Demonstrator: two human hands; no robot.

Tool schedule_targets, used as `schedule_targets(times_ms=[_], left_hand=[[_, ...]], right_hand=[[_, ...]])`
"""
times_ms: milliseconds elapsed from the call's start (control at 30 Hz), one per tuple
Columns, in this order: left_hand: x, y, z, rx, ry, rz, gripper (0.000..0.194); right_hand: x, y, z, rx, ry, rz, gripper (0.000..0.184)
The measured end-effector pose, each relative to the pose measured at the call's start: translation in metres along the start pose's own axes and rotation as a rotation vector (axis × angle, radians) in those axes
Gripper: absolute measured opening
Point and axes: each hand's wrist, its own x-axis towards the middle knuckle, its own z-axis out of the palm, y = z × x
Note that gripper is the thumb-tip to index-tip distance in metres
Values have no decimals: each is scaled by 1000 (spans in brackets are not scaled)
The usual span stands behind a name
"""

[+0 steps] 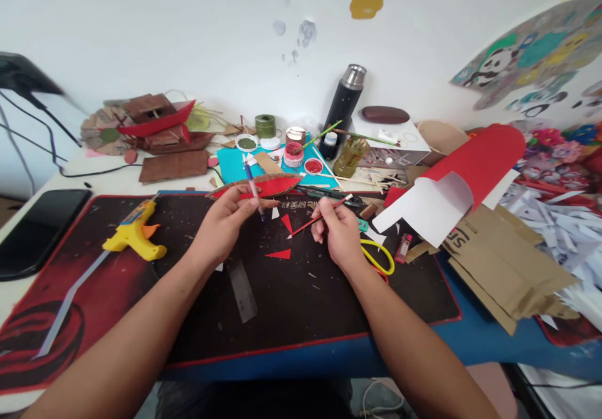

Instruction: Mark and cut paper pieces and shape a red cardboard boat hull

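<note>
My left hand [224, 221] is closed on a curved cardboard piece faced with red paper [270, 185] and also pinches a blue pen [253, 185] against it, above the black desk mat [301, 306]. A thin red pencil or brush [320, 216] sits in the closed fingers of my right hand [339, 234], its tip pointing left toward small red paper triangles [281, 254] lying on the mat. A metal ruler [243, 287] lies below my left hand.
A yellow glue gun [135, 232] lies at left, a phone [35, 231] farther left. Yellow scissors [379, 257] sit under my right wrist. Behind: paint jars [294, 153], black flask [343, 108], rolled red paper [463, 174], cardboard [508, 268] at right, a cardboard model [150, 121].
</note>
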Motion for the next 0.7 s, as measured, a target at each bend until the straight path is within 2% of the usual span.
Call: schedule_targets(times_ms=[100,233,433,567,700], left_hand=[[0,-2,2,-102,13,-42,39],[-3,-2,6,-189,19,-90,31],[-4,-1,6,-229,37,-81,29],[-4,-4,3,-120,-12,-45,33],[-9,-3,2,133,-69,64,33]], right_hand=[[1,5,-4,53,36,12,59],[-1,-1,-5,80,62,32,55],[-6,-10,-5,92,68,56,54],[-7,-10,-4,77,52,56,54],[-7,-10,-5,91,24,30,54]])
